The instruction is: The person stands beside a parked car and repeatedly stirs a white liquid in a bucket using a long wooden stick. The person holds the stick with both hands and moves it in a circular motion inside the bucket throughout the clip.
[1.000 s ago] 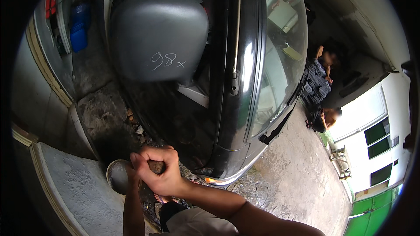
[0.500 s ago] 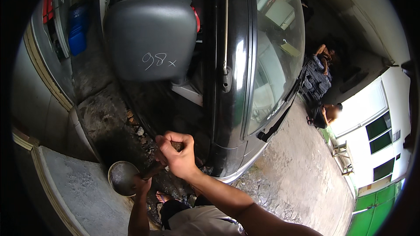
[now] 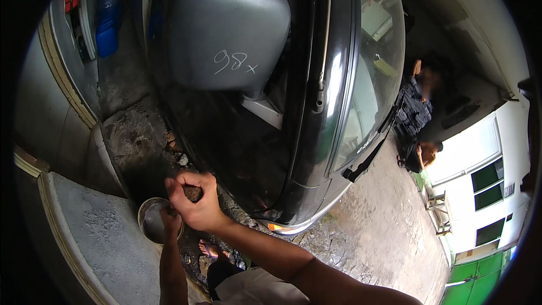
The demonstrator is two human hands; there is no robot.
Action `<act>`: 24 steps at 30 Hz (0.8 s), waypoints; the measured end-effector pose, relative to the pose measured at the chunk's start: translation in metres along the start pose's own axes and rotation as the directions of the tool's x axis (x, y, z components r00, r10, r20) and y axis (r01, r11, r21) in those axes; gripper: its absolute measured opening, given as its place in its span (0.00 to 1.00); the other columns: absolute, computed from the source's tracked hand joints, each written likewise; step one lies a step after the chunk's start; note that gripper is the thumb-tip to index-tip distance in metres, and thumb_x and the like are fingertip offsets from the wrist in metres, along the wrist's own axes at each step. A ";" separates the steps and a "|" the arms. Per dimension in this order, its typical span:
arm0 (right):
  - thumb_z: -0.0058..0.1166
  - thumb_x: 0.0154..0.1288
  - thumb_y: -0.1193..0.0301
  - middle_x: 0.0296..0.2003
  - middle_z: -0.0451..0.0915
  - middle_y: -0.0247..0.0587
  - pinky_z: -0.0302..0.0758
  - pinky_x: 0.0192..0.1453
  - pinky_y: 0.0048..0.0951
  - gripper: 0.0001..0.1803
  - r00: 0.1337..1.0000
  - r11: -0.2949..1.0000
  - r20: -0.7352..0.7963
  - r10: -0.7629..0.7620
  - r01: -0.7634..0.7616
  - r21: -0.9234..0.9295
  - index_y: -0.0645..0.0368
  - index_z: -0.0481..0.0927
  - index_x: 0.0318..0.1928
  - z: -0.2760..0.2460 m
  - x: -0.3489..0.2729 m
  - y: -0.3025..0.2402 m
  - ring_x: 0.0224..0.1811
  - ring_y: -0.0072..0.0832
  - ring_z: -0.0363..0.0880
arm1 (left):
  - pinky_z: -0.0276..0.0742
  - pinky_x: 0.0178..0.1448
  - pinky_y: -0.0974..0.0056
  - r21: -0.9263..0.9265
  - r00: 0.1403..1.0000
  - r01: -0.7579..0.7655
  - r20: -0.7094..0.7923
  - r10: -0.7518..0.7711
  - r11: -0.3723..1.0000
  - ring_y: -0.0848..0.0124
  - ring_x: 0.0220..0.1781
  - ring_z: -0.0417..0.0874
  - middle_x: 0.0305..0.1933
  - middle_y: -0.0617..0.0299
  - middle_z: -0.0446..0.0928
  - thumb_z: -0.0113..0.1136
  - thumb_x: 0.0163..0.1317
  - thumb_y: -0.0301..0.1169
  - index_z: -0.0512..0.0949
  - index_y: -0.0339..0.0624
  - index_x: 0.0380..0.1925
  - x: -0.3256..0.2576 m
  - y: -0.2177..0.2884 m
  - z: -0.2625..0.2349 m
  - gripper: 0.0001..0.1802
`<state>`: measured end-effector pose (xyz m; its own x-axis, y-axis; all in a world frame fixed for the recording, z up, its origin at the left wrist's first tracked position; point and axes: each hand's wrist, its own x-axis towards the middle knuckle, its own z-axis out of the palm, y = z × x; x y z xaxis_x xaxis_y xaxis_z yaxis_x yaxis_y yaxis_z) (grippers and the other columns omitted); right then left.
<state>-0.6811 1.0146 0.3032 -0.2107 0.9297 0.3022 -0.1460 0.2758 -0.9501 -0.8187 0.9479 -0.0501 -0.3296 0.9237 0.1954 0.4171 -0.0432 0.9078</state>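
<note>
Right hand (image 3: 199, 206) curled tightly around a brown object (image 3: 193, 193), its rough, rounded end showing between fingers and thumb, near the van's (image 3: 243, 152) front corner. Left hand (image 3: 171, 221) is farther from the van, partly overlapped by the right and over a round bucket (image 3: 140, 221); whether it grips anything cannot be told. The van's body is glossy black; on its side, a rounded, matte grey mirror (image 3: 226, 22) carries thin white handwriting. Grey, pitted concrete (image 3: 372, 214) spreads from the van's front. Across the bucket from the van runs a rough grey ledge (image 3: 107, 231).
</note>
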 end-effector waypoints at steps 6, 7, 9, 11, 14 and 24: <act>0.50 0.70 0.74 0.13 0.70 0.31 0.71 0.22 0.25 0.19 0.931 0.942 -0.159 0.327 -0.309 0.129 0.60 0.71 0.18 -0.043 -0.002 -0.029 0.14 0.15 0.66 | 0.74 0.31 0.57 0.025 0.980 0.131 0.149 -0.133 0.991 0.64 0.27 0.85 0.22 0.49 0.80 0.67 0.53 0.30 0.79 0.33 0.25 -0.033 0.021 0.009 0.10; 0.51 0.69 0.74 0.14 0.72 0.30 0.70 0.22 0.22 0.18 0.959 0.960 -0.128 0.251 -0.230 0.157 0.62 0.72 0.19 -0.049 -0.004 -0.039 0.16 0.14 0.69 | 0.74 0.30 0.57 0.019 0.977 0.135 0.166 -0.136 0.991 0.64 0.27 0.85 0.22 0.49 0.80 0.67 0.53 0.31 0.79 0.33 0.25 -0.036 0.027 0.016 0.10; 0.49 0.70 0.77 0.13 0.71 0.32 0.71 0.22 0.23 0.20 0.982 0.980 -0.109 0.153 -0.137 0.142 0.62 0.71 0.18 -0.054 -0.010 -0.059 0.15 0.15 0.66 | 0.73 0.30 0.57 -0.047 0.994 0.071 0.085 -0.067 0.996 0.65 0.26 0.84 0.20 0.50 0.79 0.66 0.56 0.33 0.79 0.34 0.24 -0.033 0.035 0.028 0.12; 0.52 0.67 0.78 0.14 0.75 0.33 0.67 0.20 0.21 0.17 1.000 0.999 -0.010 0.004 -0.004 0.032 0.64 0.73 0.18 -0.050 -0.017 -0.076 0.15 0.13 0.69 | 0.72 0.29 0.57 -0.109 0.999 0.033 0.043 -0.028 0.994 0.67 0.26 0.82 0.19 0.51 0.78 0.66 0.56 0.32 0.78 0.34 0.23 -0.022 0.037 0.030 0.12; 0.56 0.64 0.80 0.15 0.76 0.31 0.62 0.19 0.19 0.15 0.992 0.995 0.089 -0.089 0.092 -0.030 0.63 0.75 0.19 -0.027 -0.020 -0.081 0.16 0.12 0.71 | 0.71 0.28 0.58 -0.105 1.000 -0.010 0.011 0.011 0.994 0.70 0.24 0.79 0.18 0.52 0.77 0.65 0.57 0.32 0.77 0.34 0.22 0.003 0.031 0.021 0.12; 0.54 0.67 0.74 0.14 0.75 0.31 0.67 0.21 0.19 0.18 0.996 0.998 0.066 -0.058 0.058 0.015 0.63 0.72 0.18 0.030 0.004 0.005 0.16 0.14 0.72 | 0.69 0.28 0.59 -0.111 0.990 0.143 0.012 -0.143 0.983 0.73 0.22 0.77 0.18 0.53 0.77 0.64 0.57 0.30 0.77 0.35 0.21 0.000 -0.005 -0.021 0.11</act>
<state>-0.7113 1.0126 0.3021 -0.2649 0.8939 0.3616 -0.1723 0.3251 -0.9298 -0.8388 0.9397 -0.0466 -0.3756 0.9249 0.0595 0.2690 0.0473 0.9620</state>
